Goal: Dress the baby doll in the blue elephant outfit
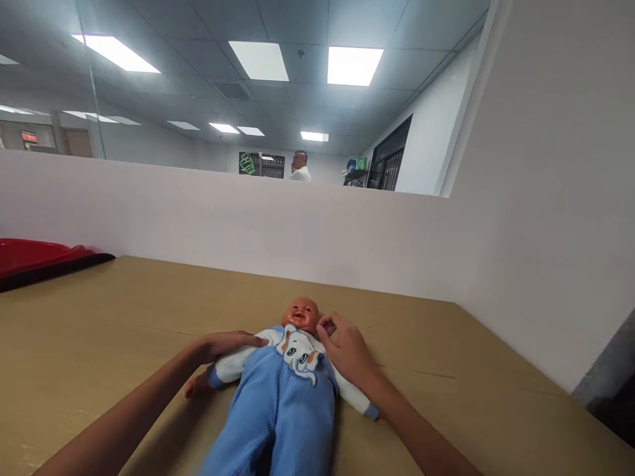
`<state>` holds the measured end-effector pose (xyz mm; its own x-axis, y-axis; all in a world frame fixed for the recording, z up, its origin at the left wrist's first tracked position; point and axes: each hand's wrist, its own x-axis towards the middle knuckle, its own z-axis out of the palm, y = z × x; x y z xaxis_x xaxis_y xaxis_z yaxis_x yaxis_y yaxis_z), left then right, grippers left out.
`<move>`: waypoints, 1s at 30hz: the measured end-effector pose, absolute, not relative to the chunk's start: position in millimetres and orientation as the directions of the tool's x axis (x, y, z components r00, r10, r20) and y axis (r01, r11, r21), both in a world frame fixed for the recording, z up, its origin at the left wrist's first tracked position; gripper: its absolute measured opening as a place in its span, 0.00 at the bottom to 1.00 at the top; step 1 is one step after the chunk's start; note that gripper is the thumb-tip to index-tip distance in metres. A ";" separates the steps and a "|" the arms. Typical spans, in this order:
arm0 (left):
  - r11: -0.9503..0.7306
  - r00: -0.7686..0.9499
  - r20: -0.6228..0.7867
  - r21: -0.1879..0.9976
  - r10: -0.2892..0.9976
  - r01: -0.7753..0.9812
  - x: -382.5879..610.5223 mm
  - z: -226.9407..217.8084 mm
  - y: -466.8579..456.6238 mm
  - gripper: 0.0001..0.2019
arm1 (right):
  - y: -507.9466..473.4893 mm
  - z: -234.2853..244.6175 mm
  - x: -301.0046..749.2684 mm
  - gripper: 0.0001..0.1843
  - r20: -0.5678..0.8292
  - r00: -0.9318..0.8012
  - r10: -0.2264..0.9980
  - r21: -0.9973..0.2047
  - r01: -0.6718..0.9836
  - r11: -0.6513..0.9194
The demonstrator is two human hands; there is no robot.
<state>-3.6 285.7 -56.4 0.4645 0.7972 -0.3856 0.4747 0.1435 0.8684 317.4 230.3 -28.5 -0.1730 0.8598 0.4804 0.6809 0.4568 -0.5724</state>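
Note:
A baby doll (302, 315) lies on its back on the brown cardboard-covered table (124, 317), head pointing away from me. It wears a blue and white fleece suit (282, 396) with an elephant picture on the chest. My left hand (225, 344) rests flat on the doll's white sleeve and shoulder, fingers stretched out. My right hand (344, 347) lies on the other shoulder, its fingertips pinched on the suit's collar beside the doll's neck.
A white partition wall (248, 225) closes the table's far side and a white wall (546, 231) the right side. A red and black object (40, 259) lies at the far left. A person in white (299, 166) stands far behind the partition.

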 end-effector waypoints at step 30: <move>0.059 0.597 -0.201 0.967 0.777 0.249 -6.9 -63.2 291.6 0.21 | 146.9 -136.1 455.5 0.19 0.283 -0.214 0.935 -0.559 0.755 0.342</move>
